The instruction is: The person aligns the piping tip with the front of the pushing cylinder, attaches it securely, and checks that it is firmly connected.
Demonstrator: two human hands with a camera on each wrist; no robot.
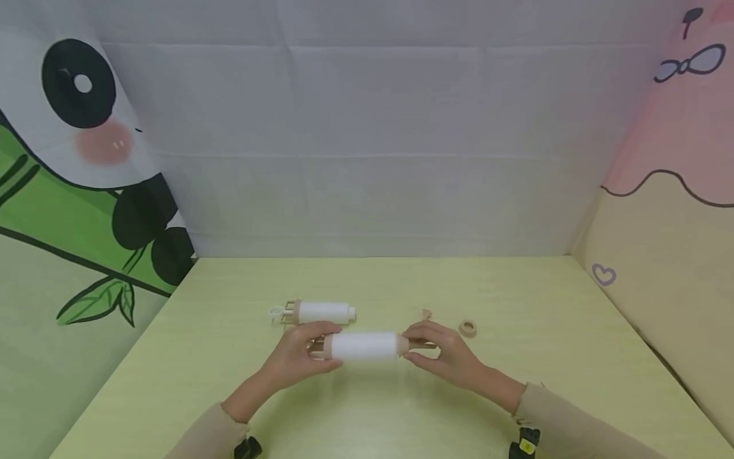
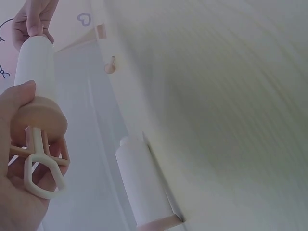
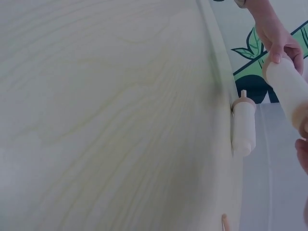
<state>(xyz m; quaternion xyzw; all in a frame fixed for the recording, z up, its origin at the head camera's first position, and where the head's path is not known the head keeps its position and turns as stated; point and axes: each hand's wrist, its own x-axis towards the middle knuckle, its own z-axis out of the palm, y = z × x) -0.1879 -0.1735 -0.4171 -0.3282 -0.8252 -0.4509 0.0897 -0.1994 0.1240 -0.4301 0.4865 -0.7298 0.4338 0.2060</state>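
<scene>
A white plunger-type syringe, like one for piping dough, (image 1: 364, 346) is held level above the table between both hands. My left hand (image 1: 301, 354) grips its beige collar (image 2: 41, 118) end, thumb and fingers wrapped round it. From that end stick out a beige handle frame and a white pull ring (image 2: 43, 178). At the other end, the fingertips of my right hand (image 1: 444, 354) pinch the beige end cap (image 1: 403, 345). A slim brownish piece (image 1: 424, 346) shows past the cap, partly behind these fingers. The right wrist view catches only the edge of my right hand (image 3: 302, 153).
Behind the hands a second white syringe (image 1: 325, 312) lies on its side on the pale wooden table (image 1: 367, 414). To its right are a small beige nozzle-like piece (image 1: 426, 314) and a beige ring (image 1: 467, 328). Cloth walls (image 1: 367, 127) with cartoon prints enclose the table's back and sides.
</scene>
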